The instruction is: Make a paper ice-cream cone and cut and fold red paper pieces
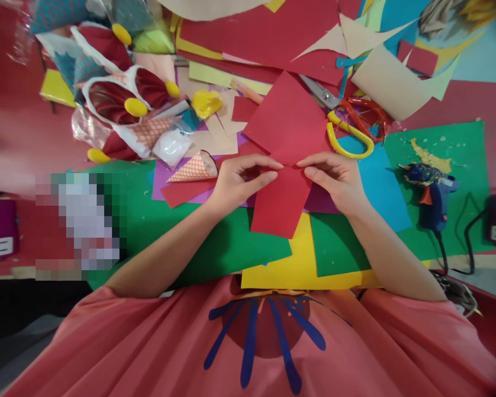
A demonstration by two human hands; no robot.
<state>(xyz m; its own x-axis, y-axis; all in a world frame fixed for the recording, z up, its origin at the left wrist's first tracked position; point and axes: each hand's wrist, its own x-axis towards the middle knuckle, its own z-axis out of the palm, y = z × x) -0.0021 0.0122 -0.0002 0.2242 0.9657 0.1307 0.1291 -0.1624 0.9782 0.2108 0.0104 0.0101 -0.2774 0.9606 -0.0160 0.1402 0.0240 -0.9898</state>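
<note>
My left hand (240,179) and my right hand (338,179) pinch a sheet of red paper (288,118) between thumbs and forefingers, close together at its near edge. Below the fingers, a red paper rectangle (279,205) hangs toward me; I cannot tell whether it is the same sheet or another piece. Left of my left hand lies a small checked cone (196,167). Just beyond my right hand are scissors with yellow handles (353,140) and scissors with red handles (367,113).
A blue glue gun (435,207) with a cord lies on green paper (465,160) at right. Several fabric pieces with yellow buttons (135,107) are heaped at upper left. Paper scraps, among them a beige piece (391,82), cover the far side. Yellow paper (281,273) lies near me.
</note>
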